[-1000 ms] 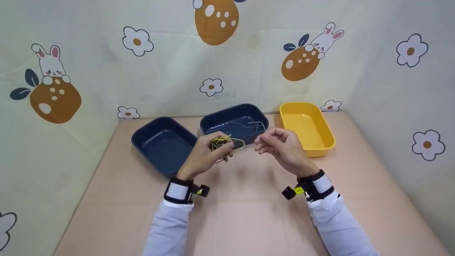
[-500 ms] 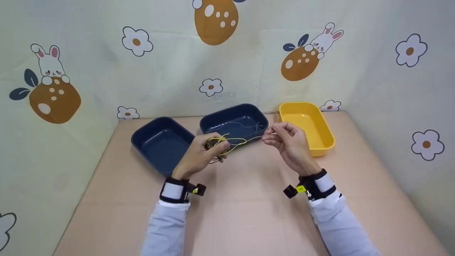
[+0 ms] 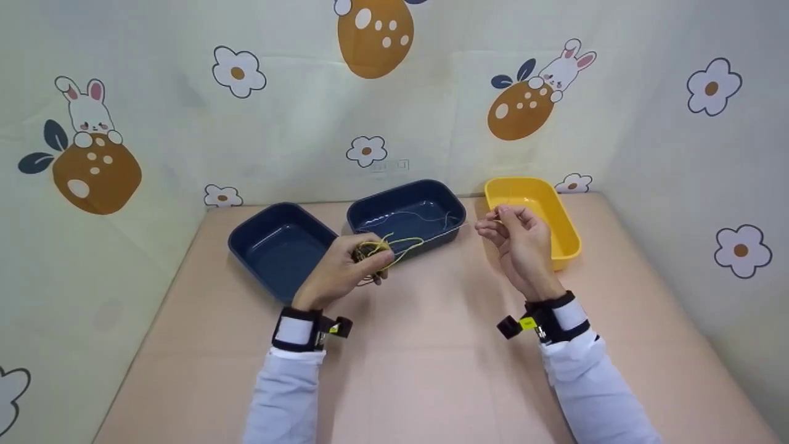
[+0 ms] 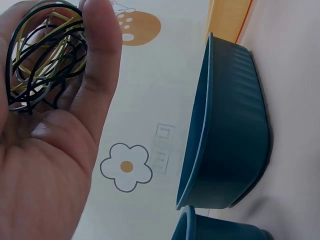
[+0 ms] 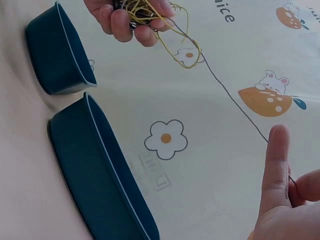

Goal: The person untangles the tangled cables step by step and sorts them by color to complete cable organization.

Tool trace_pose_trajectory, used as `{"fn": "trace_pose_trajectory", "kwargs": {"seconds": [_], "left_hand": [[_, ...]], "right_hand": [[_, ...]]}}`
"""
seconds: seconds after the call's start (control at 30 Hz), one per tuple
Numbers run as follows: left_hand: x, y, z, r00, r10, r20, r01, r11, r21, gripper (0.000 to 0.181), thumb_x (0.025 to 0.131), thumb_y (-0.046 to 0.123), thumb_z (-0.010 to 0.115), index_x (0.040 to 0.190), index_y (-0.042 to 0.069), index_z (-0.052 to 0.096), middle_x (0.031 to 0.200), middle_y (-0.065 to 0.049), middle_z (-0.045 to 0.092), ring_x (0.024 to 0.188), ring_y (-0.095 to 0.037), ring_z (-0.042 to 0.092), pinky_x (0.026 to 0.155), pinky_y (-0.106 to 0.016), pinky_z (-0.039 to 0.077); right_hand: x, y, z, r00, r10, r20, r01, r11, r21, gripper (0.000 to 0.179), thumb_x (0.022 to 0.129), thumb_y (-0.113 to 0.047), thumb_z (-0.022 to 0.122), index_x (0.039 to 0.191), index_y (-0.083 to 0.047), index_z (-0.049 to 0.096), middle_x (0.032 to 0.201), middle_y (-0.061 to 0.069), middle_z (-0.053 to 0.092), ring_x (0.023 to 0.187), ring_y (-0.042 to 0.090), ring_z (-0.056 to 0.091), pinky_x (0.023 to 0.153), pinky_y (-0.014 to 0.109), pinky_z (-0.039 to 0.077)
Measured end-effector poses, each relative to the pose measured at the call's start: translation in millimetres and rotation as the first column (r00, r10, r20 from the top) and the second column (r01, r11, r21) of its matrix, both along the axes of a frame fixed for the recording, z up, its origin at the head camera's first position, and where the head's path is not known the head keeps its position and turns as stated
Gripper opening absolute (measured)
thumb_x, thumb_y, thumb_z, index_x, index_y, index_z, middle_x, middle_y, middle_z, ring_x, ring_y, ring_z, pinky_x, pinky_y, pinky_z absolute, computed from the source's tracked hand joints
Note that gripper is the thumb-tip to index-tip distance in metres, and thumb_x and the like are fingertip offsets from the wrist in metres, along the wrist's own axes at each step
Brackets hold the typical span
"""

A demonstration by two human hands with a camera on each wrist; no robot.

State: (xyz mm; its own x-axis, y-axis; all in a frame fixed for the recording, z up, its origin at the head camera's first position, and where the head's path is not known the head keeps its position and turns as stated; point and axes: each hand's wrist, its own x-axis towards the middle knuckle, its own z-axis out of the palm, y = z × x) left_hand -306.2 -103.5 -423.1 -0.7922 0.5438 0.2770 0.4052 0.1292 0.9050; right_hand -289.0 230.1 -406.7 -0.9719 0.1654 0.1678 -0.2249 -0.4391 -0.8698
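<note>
In the head view my left hand (image 3: pixel 336 271) holds a tangled bundle of thin yellow, black and pale cords (image 3: pixel 373 251), its fingers curled round it. A yellow loop sticks out of the bundle on the right. My right hand (image 3: pixel 523 246) pinches a thin pale cord (image 3: pixel 445 233) between thumb and fingers, over the yellow tray's near left side. That cord runs taut between the hands. In the right wrist view the same cord (image 5: pixel 227 92) passes through the yellow loop, up to the bundle (image 5: pixel 137 12). The left wrist view shows the bundle (image 4: pixel 47 57) against the fingers.
Two dark blue trays stand at the back, one at left (image 3: pixel 280 246) and one in the middle (image 3: pixel 354 216). A thin pale string (image 3: pixel 400 214) lies in the middle one. A yellow tray (image 3: pixel 567 231) stands at right. Patterned cloth walls (image 3: pixel 296 135) enclose the table (image 3: pixel 407 370).
My right hand has moved right and slightly away, drawing the pale cord out longer. My left hand has shifted a little left with the bundle, and the yellow loop has stretched toward the right.
</note>
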Motion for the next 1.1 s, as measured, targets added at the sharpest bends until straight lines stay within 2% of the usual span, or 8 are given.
{"fn": "trace_pose_trajectory", "kwargs": {"seconds": [0.17, 0.33, 0.43, 0.6, 0.7, 0.83, 1.03, 1.1], "left_hand": [[-0.9, -8.5, 0.8, 0.998, 0.057, -0.002, -0.057, 0.998, -0.002, 0.014, 0.111, 0.020, 0.074, 0.110, 0.006, 0.077, 0.092, -0.012, 0.079, 0.078, -0.017, 0.076, 0.072, -0.030, 0.066], [-2.8, -14.0, 3.1, 0.990, 0.135, -0.029, -0.134, 0.990, 0.045, 0.017, 0.111, 0.020, 0.075, 0.107, 0.004, 0.077, 0.089, -0.021, 0.079, 0.072, -0.018, 0.076, 0.068, -0.027, 0.064], [-3.7, -18.0, 4.0, 0.983, 0.179, -0.041, -0.177, 0.983, 0.050, 0.017, 0.110, 0.021, 0.075, 0.107, 0.005, 0.077, 0.090, -0.020, 0.079, 0.073, -0.021, 0.077, 0.067, -0.027, 0.064], [-4.0, -26.6, 5.7, 0.958, 0.279, -0.068, -0.276, 0.960, 0.045, 0.016, 0.109, 0.023, 0.077, 0.106, 0.008, 0.079, 0.093, -0.013, 0.077, 0.077, -0.016, 0.072, 0.066, -0.023, 0.057], [-3.8, -30.3, 6.4, 0.939, 0.337, -0.071, -0.332, 0.941, 0.072, 0.014, 0.110, 0.022, 0.077, 0.105, 0.009, 0.080, 0.093, -0.010, 0.075, 0.080, -0.015, 0.068, 0.067, -0.022, 0.054], [-3.2, -31.9, 7.1, 0.928, 0.368, -0.062, -0.362, 0.927, 0.096, 0.016, 0.111, 0.023, 0.075, 0.107, 0.009, 0.080, 0.094, -0.010, 0.075, 0.081, -0.017, 0.069, 0.068, -0.022, 0.055], [-2.5, -32.7, 8.0, 0.932, 0.359, -0.039, -0.350, 0.925, 0.146, 0.017, 0.112, 0.021, 0.072, 0.111, 0.006, 0.079, 0.095, -0.013, 0.078, 0.075, -0.023, 0.076, 0.068, -0.025, 0.061], [-2.3, -33.1, 7.7, 0.933, 0.357, -0.035, -0.348, 0.925, 0.155, 0.016, 0.113, 0.020, 0.072, 0.111, 0.006, 0.079, 0.096, -0.016, 0.078, 0.074, -0.021, 0.075, 0.068, -0.025, 0.062]], "right_hand": [[-2.9, 13, 1.3, 0.997, -0.076, -0.015, 0.076, 0.997, 0.032, 0.011, 0.118, -0.013, 0.058, 0.117, -0.003, 0.063, 0.102, 0.006, 0.074, 0.087, 0.017, 0.081, 0.090, 0.028, 0.070], [-4.5, 17, 2.1, 0.995, -0.091, -0.031, 0.093, 0.992, 0.082, 0.015, 0.115, -0.015, 0.063, 0.120, 0.000, 0.062, 0.103, 0.008, 0.074, 0.087, 0.018, 0.082, 0.090, 0.029, 0.070], [-4.8, 16, 2.5, 0.993, -0.108, -0.045, 0.112, 0.990, 0.082, 0.016, 0.115, -0.014, 0.063, 0.120, 0.001, 0.062, 0.103, 0.008, 0.074, 0.087, 0.018, 0.081, 0.089, 0.029, 0.070], [-5.7, 22, 3.4, 0.982, -0.175, -0.075, 0.177, 0.984, 0.030, 0.020, 0.115, -0.014, 0.062, 0.120, 0.005, 0.062, 0.102, 0.010, 0.072, 0.085, 0.019, 0.079, 0.086, 0.028, 0.070], [-4.9, 27, 3.3, 0.973, -0.207, -0.101, 0.215, 0.973, 0.082, 0.024, 0.115, -0.016, 0.064, 0.122, 0.006, 0.062, 0.103, 0.011, 0.072, 0.086, 0.020, 0.080, 0.087, 0.029, 0.070], [-4.7, 25, 1.1, 0.959, -0.233, -0.161, 0.266, 0.936, 0.230, 0.028, 0.115, -0.019, 0.065, 0.124, 0.008, 0.062, 0.105, 0.012, 0.073, 0.087, 0.020, 0.082, 0.087, 0.031, 0.070], [-17.9, 7, 0.2, 0.946, -0.202, -0.253, 0.293, 0.866, 0.405, 0.021, 0.116, -0.013, 0.063, 0.123, 0.007, 0.065, 0.107, 0.018, 0.073, 0.086, 0.017, 0.083, 0.083, 0.030, 0.070], [-24.2, -1, 1.4, 0.935, -0.174, -0.309, 0.310, 0.823, 0.476, 0.017, 0.115, -0.008, 0.064, 0.121, 0.007, 0.068, 0.106, 0.020, 0.075, 0.084, 0.018, 0.083, 0.080, 0.027, 0.070]]}}
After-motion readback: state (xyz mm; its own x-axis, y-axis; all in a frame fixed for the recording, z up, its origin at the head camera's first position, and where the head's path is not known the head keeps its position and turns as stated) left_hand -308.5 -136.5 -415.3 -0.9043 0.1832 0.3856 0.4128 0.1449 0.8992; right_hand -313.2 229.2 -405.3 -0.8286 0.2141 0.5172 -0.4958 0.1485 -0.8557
